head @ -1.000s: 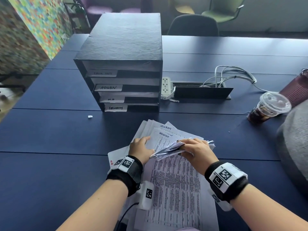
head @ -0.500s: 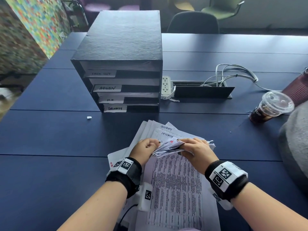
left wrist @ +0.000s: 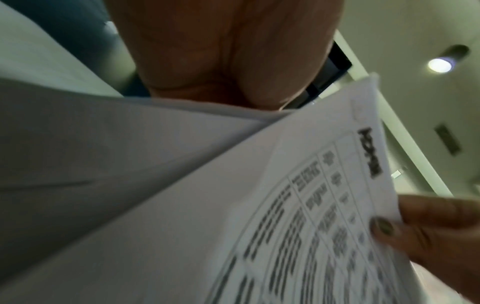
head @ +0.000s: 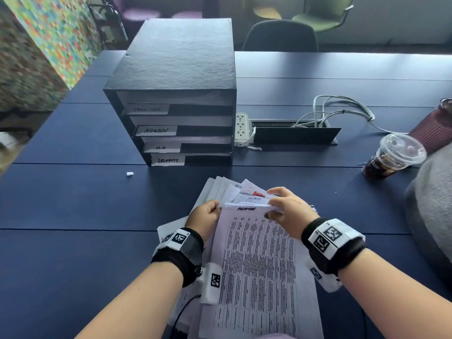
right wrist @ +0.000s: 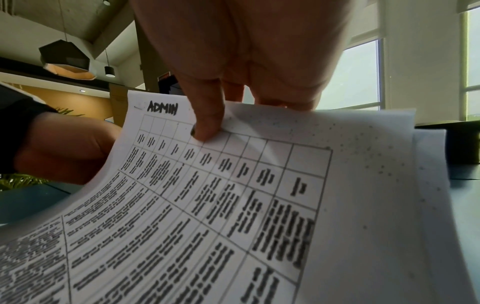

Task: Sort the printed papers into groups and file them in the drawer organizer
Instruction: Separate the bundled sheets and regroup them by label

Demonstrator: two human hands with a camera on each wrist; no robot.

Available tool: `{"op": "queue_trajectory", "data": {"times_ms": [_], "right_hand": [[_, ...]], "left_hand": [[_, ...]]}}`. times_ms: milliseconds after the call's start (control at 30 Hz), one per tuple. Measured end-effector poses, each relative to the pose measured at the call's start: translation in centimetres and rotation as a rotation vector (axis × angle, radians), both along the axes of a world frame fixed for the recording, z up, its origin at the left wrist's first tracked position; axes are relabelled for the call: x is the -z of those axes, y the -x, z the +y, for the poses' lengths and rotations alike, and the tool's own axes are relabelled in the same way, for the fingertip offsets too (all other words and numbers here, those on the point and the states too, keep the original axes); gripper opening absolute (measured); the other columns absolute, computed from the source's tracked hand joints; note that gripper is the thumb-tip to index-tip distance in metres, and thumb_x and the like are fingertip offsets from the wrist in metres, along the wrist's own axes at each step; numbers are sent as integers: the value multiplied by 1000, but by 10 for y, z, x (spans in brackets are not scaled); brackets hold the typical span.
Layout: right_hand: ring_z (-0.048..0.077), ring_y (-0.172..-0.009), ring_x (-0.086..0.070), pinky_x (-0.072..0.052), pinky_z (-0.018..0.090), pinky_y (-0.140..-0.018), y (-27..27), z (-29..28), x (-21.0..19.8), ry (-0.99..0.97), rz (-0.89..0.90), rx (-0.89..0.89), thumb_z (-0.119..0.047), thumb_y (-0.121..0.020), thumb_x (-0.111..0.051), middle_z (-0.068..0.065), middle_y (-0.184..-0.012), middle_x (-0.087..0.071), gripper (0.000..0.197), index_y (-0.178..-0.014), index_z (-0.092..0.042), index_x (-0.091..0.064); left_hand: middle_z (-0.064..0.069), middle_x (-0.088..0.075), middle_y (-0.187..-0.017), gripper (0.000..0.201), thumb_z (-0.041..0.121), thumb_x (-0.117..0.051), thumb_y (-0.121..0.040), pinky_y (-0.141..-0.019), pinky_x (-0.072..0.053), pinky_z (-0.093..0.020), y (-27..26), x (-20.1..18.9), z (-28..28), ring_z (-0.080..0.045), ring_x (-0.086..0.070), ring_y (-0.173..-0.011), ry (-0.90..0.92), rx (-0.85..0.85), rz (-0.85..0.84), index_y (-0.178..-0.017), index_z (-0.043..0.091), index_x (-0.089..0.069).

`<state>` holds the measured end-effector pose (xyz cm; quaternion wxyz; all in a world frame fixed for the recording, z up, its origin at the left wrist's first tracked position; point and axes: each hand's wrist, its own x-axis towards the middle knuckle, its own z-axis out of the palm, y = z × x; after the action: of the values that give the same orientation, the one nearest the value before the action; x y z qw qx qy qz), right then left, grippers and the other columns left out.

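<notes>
A black drawer organizer (head: 176, 64) stands at the table's middle left, its drawers labelled ADMIN, H.R and SECURITY. In front of it lies a loose stack of printed papers (head: 227, 189). On top, a printed table sheet marked ADMIN (head: 256, 265) is raised at its far edge. My right hand (head: 283, 209) pinches that edge, thumb on the print (right wrist: 205, 131). My left hand (head: 205, 216) holds the stack's left edge; in the left wrist view its palm (left wrist: 228, 57) rests against the sheets and its fingers are hidden.
A plastic cup of dark iced drink (head: 391, 157) stands at the right, beside a maroon tumbler (head: 435, 128) and a grey fabric mass (head: 430, 211). A power strip (head: 241, 128) and cable tray with white cords (head: 293, 135) lie behind. A small white scrap (head: 129, 174) lies left.
My right hand has brought the ADMIN table sheet up over the stack, covering the fanned corners it held before. My left hand has slid to the stack's left edge.
</notes>
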<state>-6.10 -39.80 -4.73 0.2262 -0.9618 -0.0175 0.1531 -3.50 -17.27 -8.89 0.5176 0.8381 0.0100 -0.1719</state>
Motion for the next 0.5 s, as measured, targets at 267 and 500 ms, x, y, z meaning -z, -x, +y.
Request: {"op": "queue_trajectory", "data": {"times_ms": [267,500], "right_hand": [[17,-106,-57,-35,18,-91,5,-3,-10,-21,-35,-39,-26,-86,-64,-15,-130,-51,24,-110,-24,-67],[22,-96,-59,-41,27,-89,7,0,-15,24,-129,-52,-24,-88,-62,-8,-110,-61,18,-101,-13,-69]], "left_hand": [[4,-59,-67,22,16,-49,-97,-60,-40,-23,18,-8,-3,-6,-49,-62,91,33,-153,-77,17,-58],[-2,-61,-80,17,13,-51,-96,-76,-43,-27,2,-9,11,-12,-52,-76,178,-101,-149,-85,5,-63]]}}
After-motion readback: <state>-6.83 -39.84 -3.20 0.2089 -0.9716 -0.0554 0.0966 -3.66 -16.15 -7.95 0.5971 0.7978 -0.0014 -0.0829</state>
